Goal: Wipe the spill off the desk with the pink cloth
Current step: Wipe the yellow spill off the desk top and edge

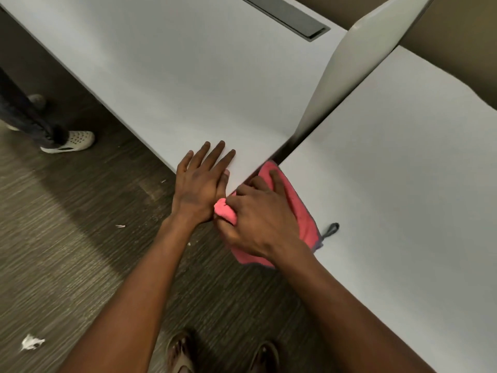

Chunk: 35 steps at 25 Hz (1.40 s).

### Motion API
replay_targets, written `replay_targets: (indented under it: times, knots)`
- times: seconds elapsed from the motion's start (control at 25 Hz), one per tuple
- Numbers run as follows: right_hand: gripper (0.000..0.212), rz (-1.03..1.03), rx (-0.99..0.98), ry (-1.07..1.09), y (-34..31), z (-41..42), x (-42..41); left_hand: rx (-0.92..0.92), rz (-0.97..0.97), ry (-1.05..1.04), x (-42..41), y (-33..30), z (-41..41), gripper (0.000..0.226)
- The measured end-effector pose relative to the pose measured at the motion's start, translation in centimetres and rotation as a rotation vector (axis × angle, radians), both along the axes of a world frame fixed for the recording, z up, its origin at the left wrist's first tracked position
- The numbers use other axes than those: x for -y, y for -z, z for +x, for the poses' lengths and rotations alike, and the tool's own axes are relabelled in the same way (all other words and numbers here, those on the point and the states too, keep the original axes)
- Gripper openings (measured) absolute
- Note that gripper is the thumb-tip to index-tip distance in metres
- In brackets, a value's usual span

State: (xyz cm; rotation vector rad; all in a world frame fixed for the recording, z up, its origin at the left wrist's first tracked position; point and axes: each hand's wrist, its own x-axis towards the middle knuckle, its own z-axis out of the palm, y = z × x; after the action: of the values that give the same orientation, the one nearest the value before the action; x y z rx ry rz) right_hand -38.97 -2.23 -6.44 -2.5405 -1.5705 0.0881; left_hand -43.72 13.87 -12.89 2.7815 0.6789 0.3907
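The pink cloth (301, 211), with a grey edge and a grey hanging loop, lies over the front edge of the right white desk (403, 170) and hangs partly below it. My right hand (261, 214) presses on it, fingers spread on top, with a bunched pink fold pinched at the thumb side. My left hand (201, 181) lies flat, fingers apart, on the near corner of the left white desk (174, 76), touching the bunched fold. I make out no spill on either desk surface.
An upright white divider panel (349, 71) stands between the two desks. A dark cable slot (290, 14) sits at the back of the left desk. Another person's legs and light shoe (70, 142) stand at left. Paper scraps (32, 341) lie on the wood-look floor.
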Motion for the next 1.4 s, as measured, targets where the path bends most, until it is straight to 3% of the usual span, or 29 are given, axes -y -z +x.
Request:
replay_targets:
  times: [0.2,0.36,0.52,0.68,0.84,1.0,1.16,1.28,1.4]
  knots:
    - [0.025,0.010,-0.091,-0.137,0.0,0.2,0.6,-0.007,-0.017,0.010,-0.4,-0.3,-0.2,0.054]
    - [0.051,-0.065,-0.113,-0.256,-0.4,0.0,5.3,-0.109,-0.071,0.044,-0.3,-1.3,-0.4,0.057]
    - [0.068,-0.018,-0.122,-0.037,-0.2,0.9,10.3,-0.243,-0.091,0.050,-0.1,-2.2,-0.2,0.062]
    - [0.079,-0.065,-0.108,0.203,-0.6,2.8,5.8,-0.323,-0.187,0.062,-0.4,-2.9,0.1,0.066]
    - [0.076,-0.110,-0.095,0.197,-0.8,2.6,2.2,-0.357,-0.311,0.041,-0.6,-4.2,0.2,0.068]
    - [0.066,-0.069,-0.135,0.184,-1.5,1.2,2.4,-0.452,-0.406,-0.005,1.1,-5.9,1.2,0.055]
    - [0.077,-0.103,-0.060,-0.042,-1.2,-0.8,4.4,-0.394,-0.609,-0.026,3.1,-7.7,1.3,0.059]
    - [0.079,-0.115,-0.148,-0.088,-1.4,-0.9,5.9,-0.267,-0.748,-0.075,4.5,-8.7,-0.2,0.078]
    - [0.076,-0.106,-0.140,-0.077,-0.6,-1.0,9.5,-0.095,-0.747,-0.129,7.4,-8.7,-1.1,0.072]
